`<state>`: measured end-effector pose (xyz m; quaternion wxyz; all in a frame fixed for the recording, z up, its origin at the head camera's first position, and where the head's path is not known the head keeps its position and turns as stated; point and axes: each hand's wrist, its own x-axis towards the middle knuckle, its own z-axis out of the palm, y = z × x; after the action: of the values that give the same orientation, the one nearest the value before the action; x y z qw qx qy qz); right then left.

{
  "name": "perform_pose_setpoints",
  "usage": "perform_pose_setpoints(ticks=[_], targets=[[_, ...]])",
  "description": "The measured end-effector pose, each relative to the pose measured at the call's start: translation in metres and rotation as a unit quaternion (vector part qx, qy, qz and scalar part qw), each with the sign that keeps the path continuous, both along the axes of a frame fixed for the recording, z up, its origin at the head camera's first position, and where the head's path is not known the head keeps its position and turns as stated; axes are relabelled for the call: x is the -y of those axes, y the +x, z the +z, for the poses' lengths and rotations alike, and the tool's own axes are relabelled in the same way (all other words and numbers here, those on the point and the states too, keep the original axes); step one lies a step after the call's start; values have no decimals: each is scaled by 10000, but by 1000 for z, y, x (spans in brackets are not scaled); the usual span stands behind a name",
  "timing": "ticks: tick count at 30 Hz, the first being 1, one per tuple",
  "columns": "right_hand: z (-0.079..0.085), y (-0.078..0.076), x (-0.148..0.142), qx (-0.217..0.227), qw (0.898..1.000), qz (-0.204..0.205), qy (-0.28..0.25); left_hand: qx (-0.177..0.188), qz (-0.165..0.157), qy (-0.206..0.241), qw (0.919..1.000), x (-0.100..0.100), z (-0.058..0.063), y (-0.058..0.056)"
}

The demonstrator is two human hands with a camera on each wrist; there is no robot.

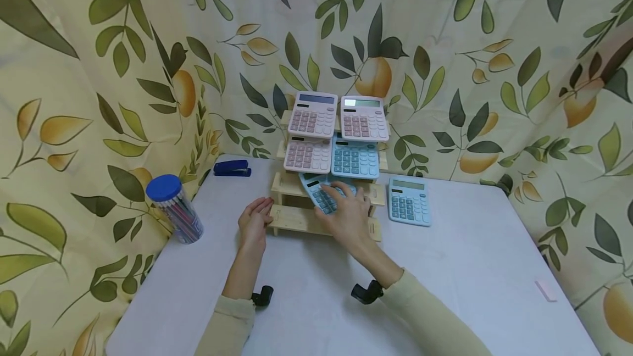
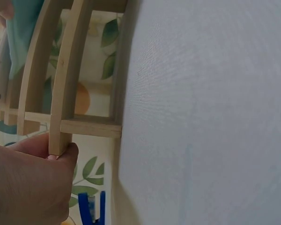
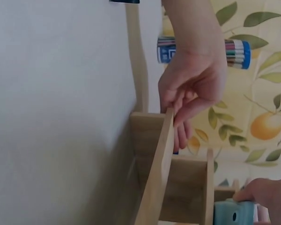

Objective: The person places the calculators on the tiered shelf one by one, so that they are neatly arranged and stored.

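Note:
A stepped wooden rack (image 1: 296,220) stands on the table in the head view. My left hand (image 1: 254,225) pinches the left end of its lowest board between thumb and fingers, plain in the left wrist view too. With my right hand (image 1: 348,217) I grip a blue calculator (image 1: 315,188), tilted, at the second step from the bottom; the hand covers part of it. Above it, a pink calculator (image 1: 307,155) and a blue calculator (image 1: 355,158) lean side by side. Two more pink-keyed calculators, left (image 1: 312,115) and right (image 1: 364,120), occupy the top.
Right of the rack lies another blue calculator (image 1: 409,201). A blue stapler (image 1: 232,168) is at the back left, near a clear tub of pens with a blue lid (image 1: 175,207). A small pink block (image 1: 546,290) lies at the right. Leaf-patterned curtain (image 1: 420,26) surrounds the table.

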<state>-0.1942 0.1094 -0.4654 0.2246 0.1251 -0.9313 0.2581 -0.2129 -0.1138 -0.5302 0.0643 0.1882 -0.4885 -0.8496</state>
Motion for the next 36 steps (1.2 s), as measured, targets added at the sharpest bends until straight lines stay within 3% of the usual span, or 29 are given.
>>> perform_pose_setpoints(ticks=[19,36], targets=[[-4,-7,28,356,9961,-465,666,-46,-9,-1,10000,-1,-1,0],[-5,10,47,499,9966,-124,641,123,25,43,9999,-1,0,-1]])
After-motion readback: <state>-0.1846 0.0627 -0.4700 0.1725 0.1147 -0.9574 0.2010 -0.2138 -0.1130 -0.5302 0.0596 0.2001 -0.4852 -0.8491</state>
